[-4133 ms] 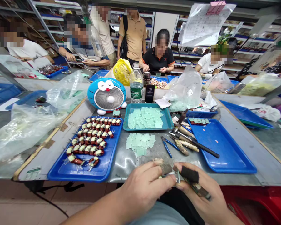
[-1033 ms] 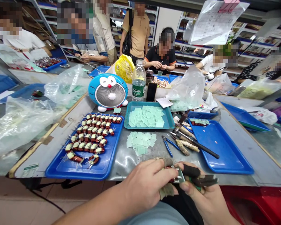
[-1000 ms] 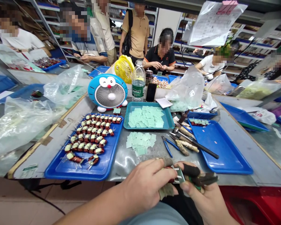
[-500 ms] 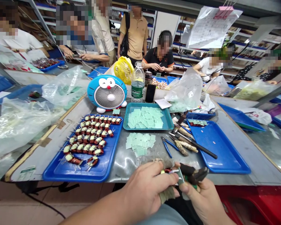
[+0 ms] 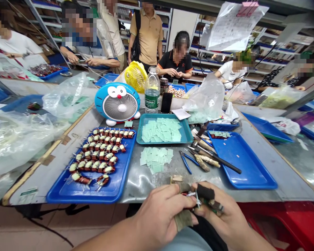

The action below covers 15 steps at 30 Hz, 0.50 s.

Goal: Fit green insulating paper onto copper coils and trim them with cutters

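Observation:
My left hand [image 5: 161,211], with cloth wraps on some fingers, is closed around a copper-wound coil [image 5: 184,194] with pale leads pointing right. Most of the coil is hidden behind the fingers. Against those leads, my right hand [image 5: 223,214] pinches a thin pale-green square board [image 5: 197,199], seen nearly edge-on. Dark-jawed pliers [image 5: 217,207] also lie in the right hand, partly covered by its fingers. Both hands meet just over the table's front edge. Behind them lies a loose pile of green boards [image 5: 156,160].
A blue tray [image 5: 120,181] on the left bears rows of coils. A teal tray [image 5: 164,140] holds more green boards. Blue-handled cutters [image 5: 187,162] and a hammer [image 5: 225,162] lie beside the right blue tray [image 5: 251,170]. A cartoon fan [image 5: 117,103] and bottle [image 5: 152,92] stand behind.
My right hand has turned and closed in on the left, and its pliers are now more hidden. The green board shows more edge-on. A small wooden block has come into sight behind my left hand.

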### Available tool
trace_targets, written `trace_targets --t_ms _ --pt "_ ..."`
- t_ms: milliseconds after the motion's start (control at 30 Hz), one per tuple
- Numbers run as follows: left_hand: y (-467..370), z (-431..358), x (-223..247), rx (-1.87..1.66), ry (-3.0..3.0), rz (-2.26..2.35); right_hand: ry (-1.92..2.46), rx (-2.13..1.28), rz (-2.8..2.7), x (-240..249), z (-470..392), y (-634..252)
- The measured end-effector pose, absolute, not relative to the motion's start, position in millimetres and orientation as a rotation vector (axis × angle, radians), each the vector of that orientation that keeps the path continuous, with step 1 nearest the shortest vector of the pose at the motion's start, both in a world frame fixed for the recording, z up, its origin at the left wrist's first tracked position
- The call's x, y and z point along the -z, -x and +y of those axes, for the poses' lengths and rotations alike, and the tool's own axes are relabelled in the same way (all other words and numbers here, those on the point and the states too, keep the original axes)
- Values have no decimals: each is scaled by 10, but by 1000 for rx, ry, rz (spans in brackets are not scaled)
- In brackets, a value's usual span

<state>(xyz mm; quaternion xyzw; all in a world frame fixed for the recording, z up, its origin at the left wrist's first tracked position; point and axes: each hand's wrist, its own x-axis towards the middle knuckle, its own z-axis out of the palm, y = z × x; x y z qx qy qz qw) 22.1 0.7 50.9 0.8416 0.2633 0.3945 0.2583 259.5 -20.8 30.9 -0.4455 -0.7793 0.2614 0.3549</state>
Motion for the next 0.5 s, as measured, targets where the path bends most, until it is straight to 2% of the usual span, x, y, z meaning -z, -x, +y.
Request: trace_targets --t_ms 300,400,500 --pt "-197 43 -402 -1160 -2187 794 1305 -929 -1729 -120 -290 -2489" --pt "-194 79 -446 -1042 -2190 793 1312 -856 -1745 -85 -298 -2498" --pt "-192 91 -484 -1000 -2184 740 1243 -640 -1840 -97 -297 -2530"
